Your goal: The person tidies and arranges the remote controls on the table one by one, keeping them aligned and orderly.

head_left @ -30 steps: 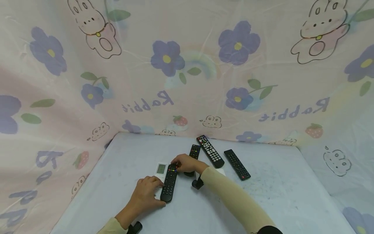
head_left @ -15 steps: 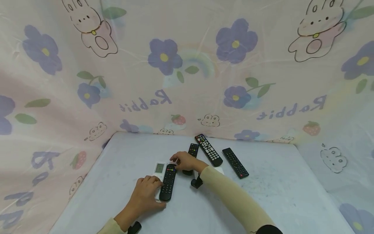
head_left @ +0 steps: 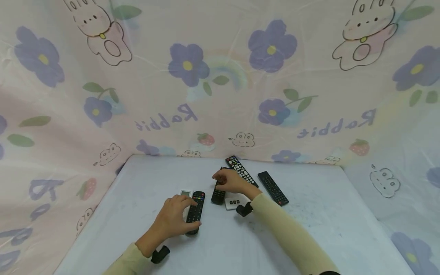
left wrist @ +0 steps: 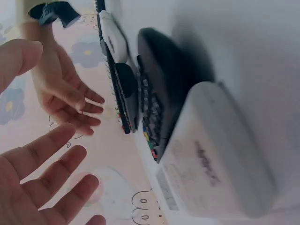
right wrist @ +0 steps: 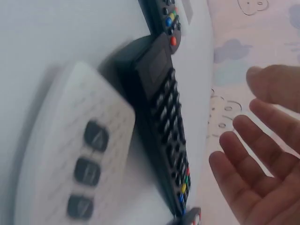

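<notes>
My left hand (head_left: 173, 217) hovers with spread fingers over a black remote control (head_left: 194, 214) and the white remote with a display (head_left: 186, 193) lying beside it. In the left wrist view a gap shows between the fingers and this white remote (left wrist: 220, 154). My right hand (head_left: 233, 181) is raised over a second black remote (head_left: 217, 197), partly covering it in the head view. Its fingers are relaxed and hold nothing in the right wrist view, apart from that black remote (right wrist: 161, 110). Near the right wrist lies a small white remote with three dark buttons (head_left: 231, 203).
A long black remote with pale buttons (head_left: 238, 167) lies at the back of the white table (head_left: 154, 172). Another black remote (head_left: 273, 188) lies to its right. A printed curtain (head_left: 220, 107) rises behind and beside the table.
My right hand has moved from the left black remote's top end to above the second black remote. The left hand has lifted its fingers off the left remotes. The view has shifted slightly.
</notes>
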Available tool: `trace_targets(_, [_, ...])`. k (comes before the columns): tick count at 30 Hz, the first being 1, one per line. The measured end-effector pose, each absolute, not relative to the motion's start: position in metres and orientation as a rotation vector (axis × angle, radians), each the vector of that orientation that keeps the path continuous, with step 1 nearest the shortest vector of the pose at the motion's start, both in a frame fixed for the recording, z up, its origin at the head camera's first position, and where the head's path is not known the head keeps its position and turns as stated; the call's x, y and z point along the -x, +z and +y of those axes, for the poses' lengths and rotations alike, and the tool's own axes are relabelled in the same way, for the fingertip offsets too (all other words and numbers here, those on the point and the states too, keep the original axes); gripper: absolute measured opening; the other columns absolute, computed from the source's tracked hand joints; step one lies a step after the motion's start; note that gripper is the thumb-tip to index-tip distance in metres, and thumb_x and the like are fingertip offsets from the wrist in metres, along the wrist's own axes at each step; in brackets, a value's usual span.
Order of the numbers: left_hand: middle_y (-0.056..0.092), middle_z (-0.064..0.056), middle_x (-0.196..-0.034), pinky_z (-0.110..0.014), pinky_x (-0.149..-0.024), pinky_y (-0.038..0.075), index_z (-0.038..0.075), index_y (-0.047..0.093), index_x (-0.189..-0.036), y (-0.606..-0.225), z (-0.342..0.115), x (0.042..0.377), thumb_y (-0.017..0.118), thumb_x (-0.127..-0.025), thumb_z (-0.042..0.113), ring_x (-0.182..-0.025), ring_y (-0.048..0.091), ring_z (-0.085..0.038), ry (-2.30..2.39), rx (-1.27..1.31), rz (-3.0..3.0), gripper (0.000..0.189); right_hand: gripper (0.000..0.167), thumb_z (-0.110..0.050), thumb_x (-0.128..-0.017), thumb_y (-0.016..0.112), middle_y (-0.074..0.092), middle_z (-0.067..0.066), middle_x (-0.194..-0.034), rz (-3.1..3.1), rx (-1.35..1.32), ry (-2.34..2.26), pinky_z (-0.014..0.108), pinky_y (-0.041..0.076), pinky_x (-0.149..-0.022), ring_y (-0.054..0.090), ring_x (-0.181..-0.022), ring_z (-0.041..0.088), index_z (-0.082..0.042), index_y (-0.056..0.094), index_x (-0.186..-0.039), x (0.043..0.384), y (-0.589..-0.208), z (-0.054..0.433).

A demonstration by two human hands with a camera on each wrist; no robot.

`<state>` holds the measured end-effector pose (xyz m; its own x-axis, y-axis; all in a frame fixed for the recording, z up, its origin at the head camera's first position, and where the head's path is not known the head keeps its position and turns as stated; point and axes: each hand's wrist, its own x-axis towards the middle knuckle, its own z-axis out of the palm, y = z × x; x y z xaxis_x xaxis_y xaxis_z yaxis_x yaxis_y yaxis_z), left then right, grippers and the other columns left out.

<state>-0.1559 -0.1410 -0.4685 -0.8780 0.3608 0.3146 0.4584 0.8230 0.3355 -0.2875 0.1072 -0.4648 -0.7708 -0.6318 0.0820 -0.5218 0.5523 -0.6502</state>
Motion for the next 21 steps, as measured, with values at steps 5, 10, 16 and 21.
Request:
trace_targets(5, [0.067, 0.005, -0.107, -0.045, -0.085, 0.048, 0.022, 0.07, -0.105, -0.463, -0.132, 0.16, 0.083, -0.065, 0.049, -0.101, 0.061, -0.017, -0.614, 0.657, -2.736, 0.05, 0.037, -0.015, -0.086, 0.07, 0.065, 0.013, -0.117, 2.632, 0.976, -1.034, 0.038, 0.054, -0.089, 0.063, -0.104, 0.027, -0.003, 0.062, -0.12, 0.28, -0.464, 0.128])
trace_targets(10, [0.067, 0.007, -0.104, -0.044, -0.081, 0.049, 0.023, 0.071, -0.104, -0.461, -0.121, 0.166, 0.082, -0.065, 0.051, -0.1, 0.062, -0.016, -0.61, 0.7, -2.723, 0.05, 0.036, -0.016, -0.086, 0.07, 0.065, 0.012, -0.118, 2.67, 0.98, -1.025, 0.037, 0.054, -0.087, 0.063, -0.103, 0.027, -0.004, 0.063, -0.119, 0.273, -0.466, 0.149])
trace_targets(16, [0.068, 0.006, -0.108, -0.043, -0.086, 0.051, 0.021, 0.07, -0.108, -0.455, -0.114, 0.181, 0.08, -0.07, 0.049, -0.102, 0.063, -0.018, -0.668, 0.733, -2.783, 0.048, 0.04, -0.02, -0.085, 0.071, 0.065, 0.011, -0.12, 2.694, 0.847, -1.049, 0.038, 0.052, -0.088, 0.062, -0.102, 0.023, -0.005, 0.063, -0.121, 0.265, -0.472, 0.162])
trace_targets(21, [0.064, 0.006, -0.117, -0.041, -0.095, 0.05, 0.02, 0.066, -0.116, -0.446, -0.116, 0.198, 0.078, -0.077, 0.041, -0.112, 0.059, -0.019, -0.877, 0.765, -2.876, 0.046, 0.044, -0.024, -0.081, 0.076, 0.066, 0.01, -0.119, 2.769, 0.72, -1.095, 0.04, 0.052, -0.087, 0.062, -0.102, 0.026, -0.007, 0.064, -0.12, 0.25, -0.477, 0.159])
